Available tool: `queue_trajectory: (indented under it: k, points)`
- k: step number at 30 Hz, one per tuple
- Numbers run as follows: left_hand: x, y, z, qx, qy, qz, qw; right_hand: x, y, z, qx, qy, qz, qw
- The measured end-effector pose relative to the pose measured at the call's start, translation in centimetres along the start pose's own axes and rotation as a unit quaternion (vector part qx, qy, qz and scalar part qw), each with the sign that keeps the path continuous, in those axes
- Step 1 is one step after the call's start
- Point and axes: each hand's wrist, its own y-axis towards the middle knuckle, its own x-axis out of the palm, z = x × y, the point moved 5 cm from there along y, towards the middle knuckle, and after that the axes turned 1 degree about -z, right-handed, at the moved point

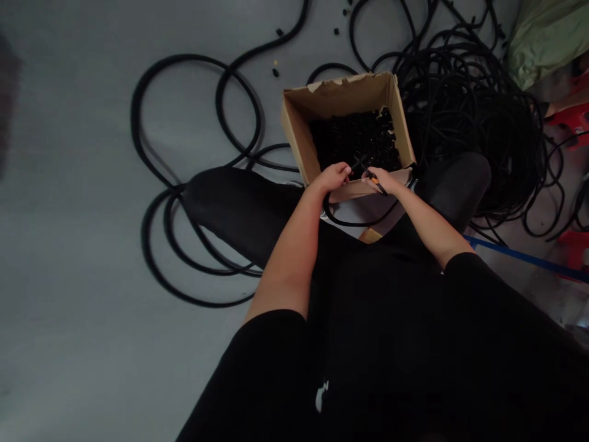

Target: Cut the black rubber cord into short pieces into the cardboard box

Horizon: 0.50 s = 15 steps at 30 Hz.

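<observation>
My left hand and my right hand meet over the near wall of an open cardboard box. My right hand grips orange-handled cutters. A thin black rubber tube loops up from below into my left hand, which seems to hold it close to the blades. Inside the box lies a heap of short black tube pieces. The exact point where the blades meet the tube is hidden by my fingers.
Coils of black tubing pile up behind the box on the right, and wider loops lie on the grey floor at left. Several small black pieces lie near the box. A green bag, red plastic furniture and a blue strip stand at right.
</observation>
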Motion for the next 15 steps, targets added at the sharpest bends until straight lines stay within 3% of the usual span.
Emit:
queue_trajectory:
  k: [2,4,10,15]
  points:
    - [0.6,-0.2,0.0,-0.001,0.009,-0.046,0.999,0.1,-0.2,0.2,0.009,0.003,0.003,1.000]
    - [0.7,-0.1,-0.2,-0.009,0.015,-0.053,0.998,-0.2,-0.4,0.2,0.016,-0.010,0.012,1.000]
    - [-1.3,0.7,-0.8,-0.031,-0.013,0.090,0.995,-0.2,-0.4,0.3,0.047,-0.006,0.007,0.999]
    - [-0.9,0.7,-0.5,-0.043,-0.045,0.083,0.995,0.8,-0.1,0.3,0.010,0.016,-0.009,1.000]
